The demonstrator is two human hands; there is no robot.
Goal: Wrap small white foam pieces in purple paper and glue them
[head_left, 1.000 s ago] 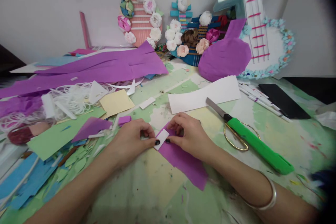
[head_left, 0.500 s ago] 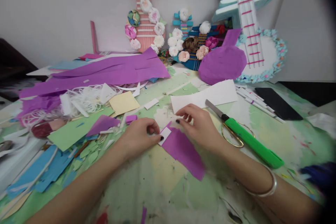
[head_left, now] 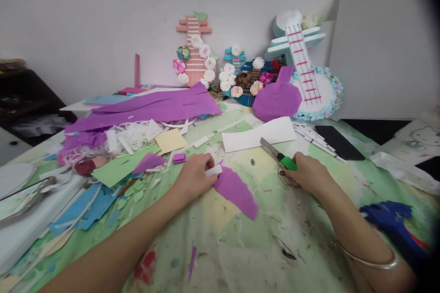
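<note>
My left hand (head_left: pixel 195 175) pinches a small white paper strip (head_left: pixel 214 170) at the end of a purple crepe paper piece (head_left: pixel 237 191) lying on the table. Over to the right, my right hand (head_left: pixel 309 171) is closed round the green handle (head_left: pixel 288 163) of a knife, covering most of it. The knife's blade (head_left: pixel 270 147) points to the far left, its tip over a long white paper strip (head_left: pixel 256 136). Gold scissor loops (head_left: pixel 289 180) show beneath the knife, partly hidden by my fingers. A small purple block (head_left: pixel 179 158) lies beside my left hand.
Paper scraps, white string (head_left: pixel 137 132) and purple crepe sheets (head_left: pixel 147 109) crowd the left. Decorated instrument models, including a purple one (head_left: pixel 277 97) and a white one (head_left: pixel 312 87), stand at the back. A black phone-like slab (head_left: pixel 338 142) and a blue tool (head_left: pixel 388 219) lie right.
My right hand has left the purple paper, moved right and closed on the knife handle. My left hand still holds the small white strip, now tilted up. The view has shifted.
</note>
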